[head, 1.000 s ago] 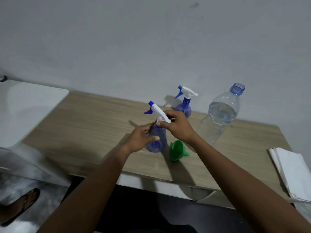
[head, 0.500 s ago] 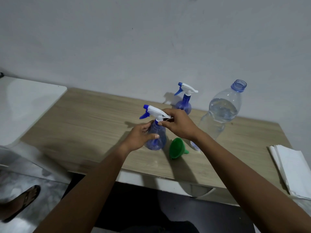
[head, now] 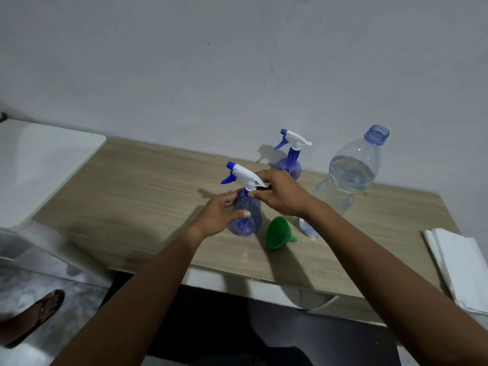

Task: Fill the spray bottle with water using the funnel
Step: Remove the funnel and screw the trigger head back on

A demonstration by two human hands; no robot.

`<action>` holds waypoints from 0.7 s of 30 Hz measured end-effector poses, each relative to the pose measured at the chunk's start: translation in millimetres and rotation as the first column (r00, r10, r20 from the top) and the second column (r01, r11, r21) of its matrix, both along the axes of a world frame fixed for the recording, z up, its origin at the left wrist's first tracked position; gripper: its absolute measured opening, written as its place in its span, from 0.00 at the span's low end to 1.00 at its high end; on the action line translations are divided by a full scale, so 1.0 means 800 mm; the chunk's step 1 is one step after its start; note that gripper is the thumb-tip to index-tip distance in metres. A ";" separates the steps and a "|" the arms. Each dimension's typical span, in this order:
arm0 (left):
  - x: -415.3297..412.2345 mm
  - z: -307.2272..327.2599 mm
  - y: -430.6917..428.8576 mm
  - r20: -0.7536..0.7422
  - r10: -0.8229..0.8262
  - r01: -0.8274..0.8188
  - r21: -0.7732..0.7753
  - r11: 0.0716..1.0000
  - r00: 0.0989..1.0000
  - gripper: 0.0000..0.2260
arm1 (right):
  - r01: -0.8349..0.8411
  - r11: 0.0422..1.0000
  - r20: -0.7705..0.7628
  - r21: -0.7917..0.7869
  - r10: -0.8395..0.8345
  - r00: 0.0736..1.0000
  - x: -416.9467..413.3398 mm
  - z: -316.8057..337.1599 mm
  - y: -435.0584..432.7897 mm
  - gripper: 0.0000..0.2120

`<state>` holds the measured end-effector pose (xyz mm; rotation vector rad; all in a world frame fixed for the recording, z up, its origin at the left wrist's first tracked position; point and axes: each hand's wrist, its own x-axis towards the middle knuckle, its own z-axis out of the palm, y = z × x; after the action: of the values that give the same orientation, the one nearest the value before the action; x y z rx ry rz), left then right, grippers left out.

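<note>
Open passage over counter (head: 148, 196) left of left grip (head: 221, 215). Funnel (head: 277, 235) just beside right grip (head: 282, 196); water bottle (head: 348, 175) to its right; second spray bottle (head: 290, 165) behind.

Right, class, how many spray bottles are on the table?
2. The near spray bottle stands mid-table, left hand round its body, right hand at its neck. The far spray bottle stands by the wall. None looks hidden.
</note>
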<state>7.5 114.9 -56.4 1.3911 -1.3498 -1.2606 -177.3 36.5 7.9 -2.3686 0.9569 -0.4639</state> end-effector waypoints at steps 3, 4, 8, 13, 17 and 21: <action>0.000 0.001 0.000 0.008 -0.002 0.002 -0.010 1.000 1.000 0.28 | 0.025 0.999 0.004 -0.033 -0.025 1.000 0.001 -0.007 0.001 0.11; 0.000 0.001 0.001 0.010 0.000 0.000 -0.012 1.000 1.000 0.28 | 0.037 0.999 0.005 -0.036 -0.037 0.999 0.001 -0.010 0.002 0.12; -0.001 -0.001 -0.001 0.017 0.016 -0.015 -0.026 1.000 1.000 0.27 | 0.080 0.995 0.029 -0.062 -0.078 0.996 0.003 -0.015 0.005 0.11; 0.001 -0.005 -0.002 0.036 0.030 -0.028 -0.035 0.999 0.999 0.26 | 0.186 0.982 0.093 -0.044 -0.181 0.979 0.011 -0.020 0.015 0.16; 0.003 -0.006 -0.001 0.022 0.031 -0.030 -0.040 0.999 0.999 0.26 | 0.203 0.979 0.160 0.026 -0.204 0.966 0.012 -0.024 0.022 0.21; 0.003 -0.004 0.000 0.001 0.018 -0.018 -0.031 0.999 1.000 0.27 | 0.144 0.950 0.261 0.276 -0.218 0.940 -0.006 -0.024 0.017 0.18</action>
<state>9.5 114.8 -59.3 1.3800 -1.3498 -1.2221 -182.0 50.4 -11.7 -1.9279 1.0340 -0.6940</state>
